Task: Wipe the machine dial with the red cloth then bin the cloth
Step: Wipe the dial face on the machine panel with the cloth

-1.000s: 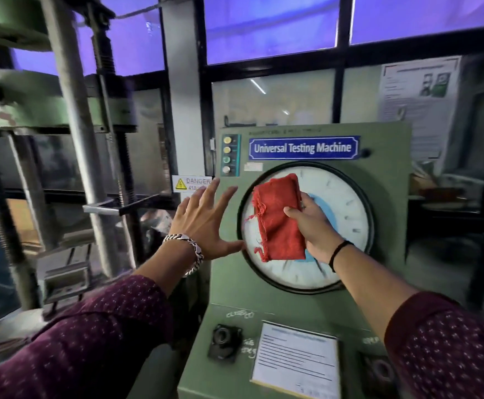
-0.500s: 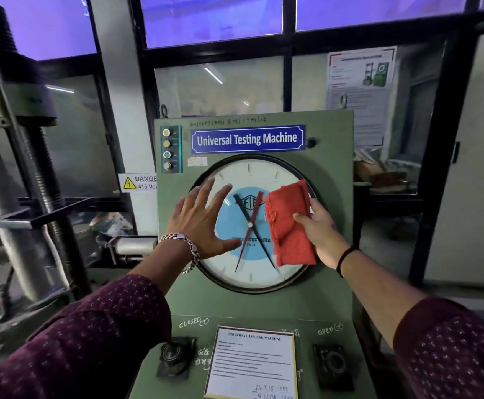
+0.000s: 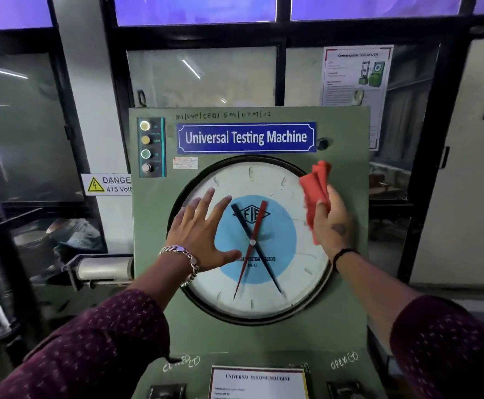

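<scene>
Right hand (image 3: 333, 223) clamps the red cloth (image 3: 315, 194) at the FIE dial (image 3: 264, 180)'s upper-right rim (under the "Universal Testing Machine" nameplate (image 3: 246, 137)); left hand (image 3: 203, 234) splayed flat on the glass, fingers apart.

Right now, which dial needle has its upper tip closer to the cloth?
The red needle: its upper tip leans right toward the red cloth, while the black needle's upper tip leans left.

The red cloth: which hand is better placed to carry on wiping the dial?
The right hand. It already grips the red cloth at the dial's upper right edge. The left hand lies open and flat on the dial's left side, holding nothing.
</scene>
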{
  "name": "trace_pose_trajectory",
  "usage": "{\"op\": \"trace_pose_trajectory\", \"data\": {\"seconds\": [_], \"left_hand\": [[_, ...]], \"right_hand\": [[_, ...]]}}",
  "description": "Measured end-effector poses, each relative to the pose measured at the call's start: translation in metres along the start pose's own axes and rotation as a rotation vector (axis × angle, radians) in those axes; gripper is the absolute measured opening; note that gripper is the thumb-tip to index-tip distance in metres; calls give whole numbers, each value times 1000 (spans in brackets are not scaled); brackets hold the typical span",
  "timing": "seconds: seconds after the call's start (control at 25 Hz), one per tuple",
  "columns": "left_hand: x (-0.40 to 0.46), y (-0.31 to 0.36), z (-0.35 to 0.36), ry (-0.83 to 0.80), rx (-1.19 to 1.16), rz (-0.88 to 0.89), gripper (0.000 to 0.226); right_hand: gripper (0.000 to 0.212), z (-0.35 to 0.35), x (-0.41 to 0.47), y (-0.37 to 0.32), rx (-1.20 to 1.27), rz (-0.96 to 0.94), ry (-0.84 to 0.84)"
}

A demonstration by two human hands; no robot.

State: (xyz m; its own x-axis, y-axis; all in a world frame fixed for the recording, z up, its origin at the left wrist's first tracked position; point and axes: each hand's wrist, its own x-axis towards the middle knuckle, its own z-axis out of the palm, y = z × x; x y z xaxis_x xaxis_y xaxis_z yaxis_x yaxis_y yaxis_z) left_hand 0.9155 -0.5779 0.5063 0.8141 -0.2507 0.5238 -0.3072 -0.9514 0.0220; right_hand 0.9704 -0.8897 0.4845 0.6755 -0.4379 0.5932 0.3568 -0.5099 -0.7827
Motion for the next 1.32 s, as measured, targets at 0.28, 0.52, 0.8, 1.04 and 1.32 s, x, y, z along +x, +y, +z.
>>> {"op": "trace_pose_trajectory", "data": {"seconds": [0.28,0.52,0.8,1.04,1.32], "left_hand": [[64,-23,71,-10,-63,88,129],[120,-61,108,-38,71,156,137],[163,-74,148,46,321,288,177],[169,-78,164,112,282,326,185],[167,-77,163,79,299,305,182]], "right_hand": [[76,134,13,49,-789,-352,-487],[79,157,44,74,-689,-290,-186],[76,142,-4,127,-704,-336,-114],[81,168,29,105,-656,-259,24],[85,153,21,122,-561,26,148]]}}
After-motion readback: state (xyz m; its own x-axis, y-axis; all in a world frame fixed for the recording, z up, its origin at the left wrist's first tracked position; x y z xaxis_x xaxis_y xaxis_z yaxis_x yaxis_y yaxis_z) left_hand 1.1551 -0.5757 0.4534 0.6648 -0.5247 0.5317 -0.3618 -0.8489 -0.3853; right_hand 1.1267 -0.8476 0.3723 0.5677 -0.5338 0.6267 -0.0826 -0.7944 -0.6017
